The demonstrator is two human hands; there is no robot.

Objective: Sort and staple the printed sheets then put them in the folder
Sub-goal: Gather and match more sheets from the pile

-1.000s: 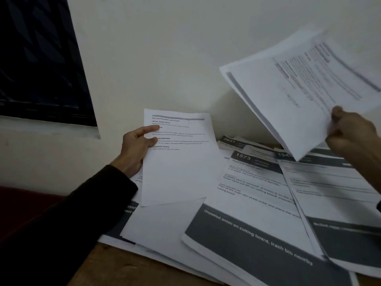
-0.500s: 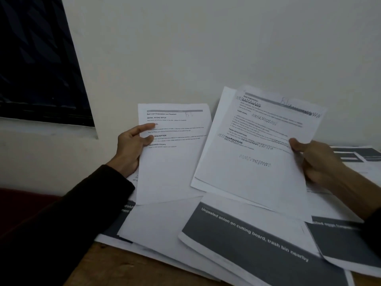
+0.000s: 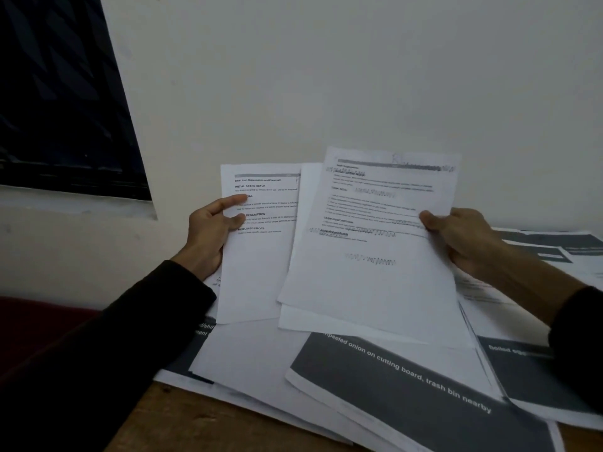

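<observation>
Nearest the viewer, a brown wooden desk (image 3: 182, 429) carries a loose, overlapping spread of large printed sheets with dark grey bands (image 3: 408, 396), one reading "…peeled onion on cutting board, trash bin nearby"; these lie flat, slide readily over one another and would be best squared by their edges before stapling. Above this spread, the left hand (image 3: 208, 236) pinches the left margin of a single white text sheet headed "Bed Linen Organization" (image 3: 257, 256), thumb on the printed face, fingers behind. To the right of that sheet, and overlapping its right edge, the right hand (image 3: 463, 238) grips a small stack of white text sheets (image 3: 368, 256) by the right margin, thumb on top. Judged from their slight bowing, all sheets are light, limp and easily creased; an edge pinch near mid-height, as shown, keeps them from drooping. How many sheets the stack holds cannot be told, though at least two edges show. Its print is smeared and unreadable. Behind everything stands a plain white wall (image 3: 359, 76), with a dark window (image 3: 58, 93) to the far left of the stack. No stapler or folder is visible.
</observation>
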